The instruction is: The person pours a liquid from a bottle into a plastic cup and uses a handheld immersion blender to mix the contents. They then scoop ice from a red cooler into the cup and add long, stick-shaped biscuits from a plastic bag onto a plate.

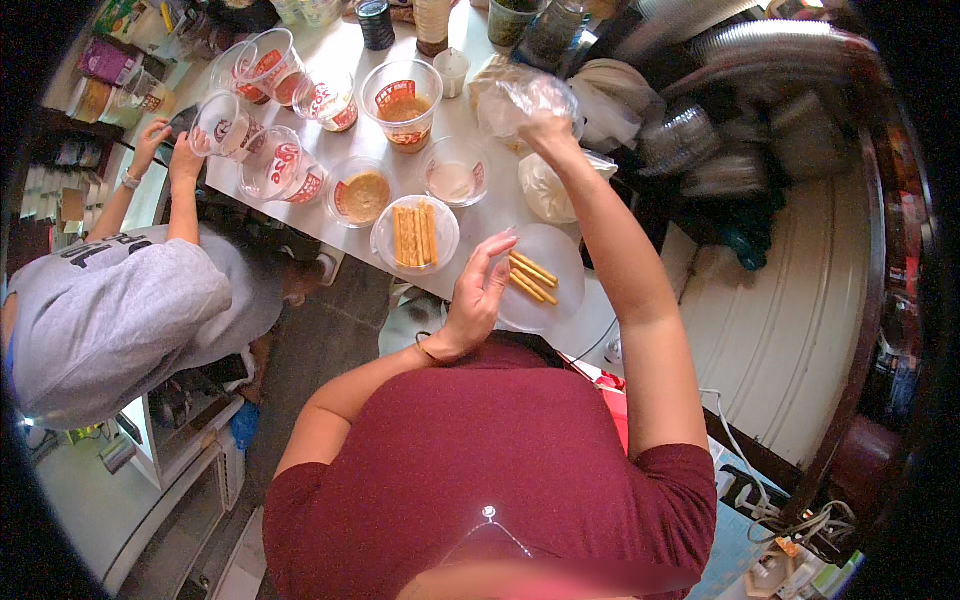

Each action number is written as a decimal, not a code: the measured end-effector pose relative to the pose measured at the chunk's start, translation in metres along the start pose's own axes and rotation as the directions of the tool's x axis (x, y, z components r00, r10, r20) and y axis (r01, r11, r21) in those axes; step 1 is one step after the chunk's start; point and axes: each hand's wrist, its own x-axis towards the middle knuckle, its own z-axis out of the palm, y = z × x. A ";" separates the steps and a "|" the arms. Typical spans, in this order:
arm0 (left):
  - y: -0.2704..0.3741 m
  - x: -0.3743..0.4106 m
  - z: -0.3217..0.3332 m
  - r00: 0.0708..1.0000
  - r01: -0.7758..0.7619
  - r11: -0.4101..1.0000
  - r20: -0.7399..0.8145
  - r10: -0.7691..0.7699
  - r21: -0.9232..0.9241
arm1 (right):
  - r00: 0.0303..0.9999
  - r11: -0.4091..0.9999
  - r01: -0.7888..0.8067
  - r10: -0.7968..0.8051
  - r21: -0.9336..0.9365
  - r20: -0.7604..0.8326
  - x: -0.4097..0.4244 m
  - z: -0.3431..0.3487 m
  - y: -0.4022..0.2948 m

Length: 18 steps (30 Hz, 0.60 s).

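My left hand (480,292) is raised with bent fingers, holding nothing, just left of a round translucent sheet or lid (551,311) that bears several breadsticks (534,277). Beyond it, my right hand (551,129) reaches to a clear plastic bag or container (551,96); whether the fingers grip it cannot be told. A round clear container with breadsticks laid side by side (414,236) stands left of my left hand. Behind that are a cup with a brown mixture (365,196) and a cup with a pale content (454,176). A tied bag of white stuff (551,187) lies below my right hand.
Several printed plastic cups (281,169) stand or lie at the left on the white table (352,244). A taller cup with brown contents (405,112) and a dark jar (375,26) are farther back. A co-worker in a grey shirt (142,300) works at the left. Bags crowd the right.
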 end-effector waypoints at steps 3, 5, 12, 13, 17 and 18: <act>0.000 0.001 0.002 1.000 -0.017 1.000 0.001 0.017 0.000 | 0.991 0.986 -0.126 0.129 0.109 -0.023 0.022 -0.018 -0.009; -0.002 0.002 0.001 0.998 -0.052 0.998 -0.029 0.052 0.022 | 0.995 0.976 -0.034 0.053 0.214 -0.087 0.022 -0.030 -0.016; 0.002 0.002 0.003 0.999 -0.036 0.999 -0.009 0.036 -0.027 | 0.995 0.982 -0.070 0.081 0.176 -0.052 0.032 -0.022 0.001; 0.001 0.002 0.002 0.999 -0.040 0.999 -0.004 0.040 -0.028 | 0.997 0.986 -0.061 0.067 0.154 -0.037 0.032 -0.020 0.004; -0.003 0.002 0.000 1.000 -0.016 0.997 -0.020 0.015 -0.071 | 0.992 0.988 -0.127 0.127 -0.086 -0.005 0.000 -0.029 -0.030; -0.002 0.001 0.000 1.000 -0.002 0.996 -0.026 0.000 -0.093 | 0.987 0.983 -0.163 0.163 -0.087 -0.016 -0.019 -0.045 -0.042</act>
